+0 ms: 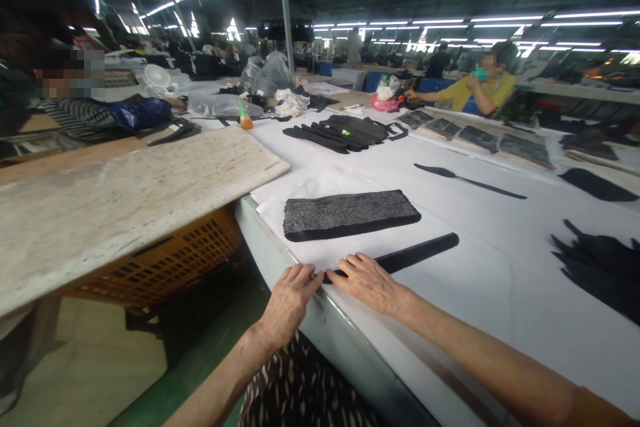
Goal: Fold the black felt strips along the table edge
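Note:
A long black fabric strip (423, 252) lies slantwise on the white-covered table, its near end at the table's edge. My left hand (289, 300) is closed at that end, thumb and fingertips together; the bit between them is mostly hidden. Just to the right, my right hand (367, 281) grips the same strip close to its end, fingers bent over it and the back of the hand up. Behind the strip rests a stack of grey, ribbed-looking pieces with black edges (350, 213), touched by neither hand.
Farther back lie several black fabric pieces (345, 132) and a thin black piece (467, 180). Another black pile (603, 267) is at right. A worn board (125, 193) stands left above an orange crate (165, 260). A co-worker in yellow (455, 95) sits across the table.

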{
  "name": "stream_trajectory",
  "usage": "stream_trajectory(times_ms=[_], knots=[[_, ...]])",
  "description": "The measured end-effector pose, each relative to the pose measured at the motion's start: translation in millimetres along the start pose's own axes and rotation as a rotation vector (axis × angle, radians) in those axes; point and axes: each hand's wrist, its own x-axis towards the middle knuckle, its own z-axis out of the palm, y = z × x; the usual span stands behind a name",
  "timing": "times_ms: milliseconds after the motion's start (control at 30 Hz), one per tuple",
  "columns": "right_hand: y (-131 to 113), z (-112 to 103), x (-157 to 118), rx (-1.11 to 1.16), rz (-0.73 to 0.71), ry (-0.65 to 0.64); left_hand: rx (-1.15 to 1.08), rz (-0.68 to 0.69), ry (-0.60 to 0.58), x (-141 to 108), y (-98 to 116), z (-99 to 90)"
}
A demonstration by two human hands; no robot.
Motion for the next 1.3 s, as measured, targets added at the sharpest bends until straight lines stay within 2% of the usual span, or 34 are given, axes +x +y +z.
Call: stream_trajectory(times_ms=[200,500,600,700,733,800,867,933,1100,1300], knots=[[2,3,-1,0.023,0.009,0.033,-0.048,-0.074,0.138,-11,-6,12.2],[9,-1,-12,0.015,0.010,0.003,-0.240,-0.180,0.166,-13,-7,14.2],[1,0,0,0.021,-0.022,0.018,-0.412,-0.314,0.252,-12,-6,13.3],[-8,4,17,0.021,-0.047,0.043,-0.597,-0.573,0.363,-10,-7,5.3],[-11,5,22,0.019,-0.052,0.051,-0.662,-0.665,0.360,-9,-7,1.8],[-14,7,30,0.017,-0.061,0.058,-0.804,-0.803,0.262,-6,-10,-3.7],[-16,8,35,0.017,-0.066,0.057,-0.925,-0.870,0.124,-2,-12,-5.0],[-17,8,38,0.016,-0.068,0.052,-1.004,-0.894,0.062,1,-14,-1.9],[-12,8,38,0.024,-0.096,0.058,-1.156,-0.958,0.118,2,-17,9.8],[2,17,24,0.035,-0.183,0.105,-1.266,-1.033,0.149,-4,-20,11.5]])
